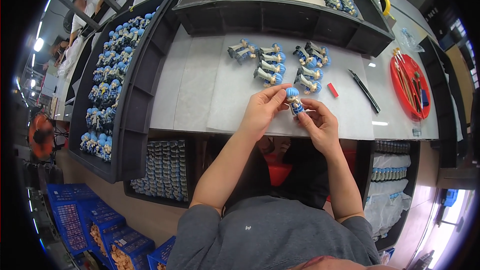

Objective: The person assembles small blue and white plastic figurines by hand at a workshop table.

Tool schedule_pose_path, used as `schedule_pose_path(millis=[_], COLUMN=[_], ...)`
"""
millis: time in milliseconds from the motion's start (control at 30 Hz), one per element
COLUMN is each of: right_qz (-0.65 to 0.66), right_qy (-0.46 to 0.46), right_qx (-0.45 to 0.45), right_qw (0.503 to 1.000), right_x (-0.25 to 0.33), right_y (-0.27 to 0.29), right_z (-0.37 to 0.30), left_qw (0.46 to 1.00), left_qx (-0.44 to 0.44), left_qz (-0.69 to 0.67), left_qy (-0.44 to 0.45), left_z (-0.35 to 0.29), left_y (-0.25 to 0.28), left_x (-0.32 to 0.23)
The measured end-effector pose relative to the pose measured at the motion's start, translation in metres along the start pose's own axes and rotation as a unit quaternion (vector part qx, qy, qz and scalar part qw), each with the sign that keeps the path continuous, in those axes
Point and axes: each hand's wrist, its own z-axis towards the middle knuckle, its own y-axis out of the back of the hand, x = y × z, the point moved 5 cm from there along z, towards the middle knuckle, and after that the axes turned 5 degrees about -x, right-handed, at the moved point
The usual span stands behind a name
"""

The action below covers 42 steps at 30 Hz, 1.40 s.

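Observation:
A small figurine (295,104) with blue hair and a blue-and-white outfit stands upright between my two hands, above the near edge of the white table sheet. My left hand (265,107) pinches it at the head with thumb and forefinger. Around its lower body close the thumb and fingers of my right hand (320,122). Just beyond my hands, several like figurines (272,67) lie on their sides in loose groups. A small red block (333,90) and a black pen (364,91) lie to the right of them.
A black crate (285,15) at the back holds figurines at its right end. Another crate (142,85) full of figurines stands left. At right sits a red oval tray (410,87) with brushes; yellow tape (384,6) is behind. Blue baskets (120,240) stand on the floor at lower left.

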Motion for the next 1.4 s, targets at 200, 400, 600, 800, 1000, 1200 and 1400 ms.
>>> schedule_pose_path(millis=[200, 400, 600, 800, 1000, 1200, 1400], right_qz=[-0.017, -0.029, -0.015, -0.030, -0.053, -0.048, -0.069], right_qy=[0.048, 0.058, 0.029, 0.041, 0.077, 0.083, 0.091], right_qx=[-0.028, -0.003, -0.001, -0.019, -0.049, -0.064, -0.072], right_qw=[0.998, 0.998, 0.999, 0.999, 0.994, 0.993, 0.991], right_x=[0.000, 0.001, -0.002, -0.001, 0.002, 0.002, 0.001], right_y=[0.003, 0.004, 0.004, 0.005, 0.006, 0.006, 0.006], right_z=[0.000, -0.001, 0.000, 0.000, 0.000, 0.000, 0.000], left_qw=[0.999, 0.998, 0.998, 0.998, 0.994, 0.991, 0.989], left_qx=[-0.004, -0.014, -0.006, 0.009, 0.023, 0.028, 0.039], left_qz=[0.045, 0.038, 0.026, 0.032, 0.075, 0.095, 0.103], left_qy=[-0.026, -0.055, -0.061, -0.062, -0.074, -0.091, -0.102], left_z=[0.006, 0.006, 0.005, 0.003, 0.001, -0.002, -0.003], left_y=[0.003, 0.006, 0.008, 0.003, 0.000, -0.003, -0.004], left_x=[0.005, 0.005, 0.006, 0.002, 0.001, -0.003, -0.004])
